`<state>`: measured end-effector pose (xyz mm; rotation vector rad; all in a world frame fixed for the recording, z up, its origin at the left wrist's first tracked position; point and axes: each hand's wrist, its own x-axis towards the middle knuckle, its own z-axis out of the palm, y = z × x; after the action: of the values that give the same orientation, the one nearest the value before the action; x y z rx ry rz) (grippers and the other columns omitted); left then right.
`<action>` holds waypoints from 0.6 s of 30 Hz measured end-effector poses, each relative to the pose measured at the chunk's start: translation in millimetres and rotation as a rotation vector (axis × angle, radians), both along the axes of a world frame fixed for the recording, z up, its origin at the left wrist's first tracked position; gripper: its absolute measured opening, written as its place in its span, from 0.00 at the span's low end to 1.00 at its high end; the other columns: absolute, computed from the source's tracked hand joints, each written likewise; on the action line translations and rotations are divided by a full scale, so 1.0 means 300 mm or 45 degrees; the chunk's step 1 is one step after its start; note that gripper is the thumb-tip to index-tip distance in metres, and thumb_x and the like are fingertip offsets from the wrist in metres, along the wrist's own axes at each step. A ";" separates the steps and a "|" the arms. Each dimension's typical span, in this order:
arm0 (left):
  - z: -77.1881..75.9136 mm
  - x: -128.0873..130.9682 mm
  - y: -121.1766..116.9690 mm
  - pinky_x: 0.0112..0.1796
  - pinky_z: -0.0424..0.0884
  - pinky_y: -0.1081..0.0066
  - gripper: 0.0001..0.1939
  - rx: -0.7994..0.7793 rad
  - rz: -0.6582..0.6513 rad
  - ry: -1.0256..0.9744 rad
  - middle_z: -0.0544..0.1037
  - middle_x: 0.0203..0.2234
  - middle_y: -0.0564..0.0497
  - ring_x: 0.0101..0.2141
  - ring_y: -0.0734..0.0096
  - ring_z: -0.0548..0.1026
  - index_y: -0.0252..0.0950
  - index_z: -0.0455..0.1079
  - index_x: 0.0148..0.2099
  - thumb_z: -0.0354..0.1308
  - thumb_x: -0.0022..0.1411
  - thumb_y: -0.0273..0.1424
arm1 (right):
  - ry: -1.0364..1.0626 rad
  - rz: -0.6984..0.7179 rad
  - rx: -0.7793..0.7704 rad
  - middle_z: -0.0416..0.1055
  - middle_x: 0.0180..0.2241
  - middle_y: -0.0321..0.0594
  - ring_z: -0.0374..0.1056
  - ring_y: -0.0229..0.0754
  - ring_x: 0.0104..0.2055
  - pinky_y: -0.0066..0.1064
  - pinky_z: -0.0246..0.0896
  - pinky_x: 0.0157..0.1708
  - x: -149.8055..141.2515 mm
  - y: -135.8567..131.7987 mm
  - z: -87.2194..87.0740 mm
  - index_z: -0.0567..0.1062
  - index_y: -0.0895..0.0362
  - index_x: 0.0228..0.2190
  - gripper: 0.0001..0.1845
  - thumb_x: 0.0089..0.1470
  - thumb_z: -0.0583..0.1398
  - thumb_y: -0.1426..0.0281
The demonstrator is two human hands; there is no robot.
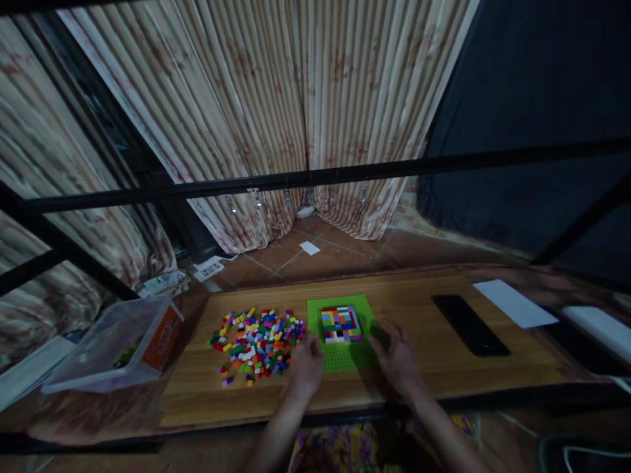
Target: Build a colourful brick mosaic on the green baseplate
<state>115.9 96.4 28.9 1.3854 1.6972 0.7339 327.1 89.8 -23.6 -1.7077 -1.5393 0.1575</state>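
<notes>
A green studded baseplate (345, 360) lies on the wooden board, carrying a low block of multicoloured toy bricks (341, 324) built up in layers. My left hand (306, 362) is at the plate's left edge, between it and a loose heap of small bricks (259, 345). Its fingers are curled together, and whatever they may hold is hidden. At the plate's right side is my right hand (397, 355), its thumb and fingers apart and bent toward the plate, with no brick visible in them.
The wooden board (197, 401) spans the table. A clear plastic box (113, 351) with an orange label stands left. On the right lie a dark flat slab (468, 325) and a white sheet (515, 303). A black metal bar (305, 179) crosses in front of the curtains (256, 98).
</notes>
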 end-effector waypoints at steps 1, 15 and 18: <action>0.002 0.000 -0.023 0.40 0.73 0.70 0.15 0.030 -0.008 0.034 0.79 0.38 0.45 0.40 0.67 0.78 0.33 0.70 0.46 0.47 0.60 0.23 | -0.096 0.037 -0.030 0.70 0.46 0.50 0.66 0.51 0.48 0.44 0.63 0.46 0.005 -0.015 0.000 0.69 0.58 0.49 0.22 0.55 0.55 0.61; -0.087 0.073 -0.057 0.55 0.65 0.63 0.25 0.615 -0.313 0.387 0.73 0.51 0.41 0.53 0.63 0.70 0.34 0.70 0.52 0.46 0.55 0.16 | -0.398 0.317 -0.182 0.73 0.43 0.45 0.70 0.50 0.43 0.41 0.65 0.43 0.001 -0.323 0.021 0.74 0.52 0.46 0.16 0.60 0.53 0.62; -0.065 0.079 0.028 0.57 0.62 0.61 0.26 0.664 -0.223 0.397 0.71 0.52 0.39 0.56 0.60 0.67 0.31 0.67 0.55 0.45 0.55 0.15 | -0.170 0.470 -0.149 0.74 0.44 0.41 0.71 0.45 0.45 0.35 0.66 0.44 0.000 -0.343 0.061 0.73 0.50 0.46 0.16 0.61 0.51 0.63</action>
<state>139.4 104.6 9.4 2.0725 1.6494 0.9390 327.0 -13.1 -5.2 -1.5311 -1.9708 0.3344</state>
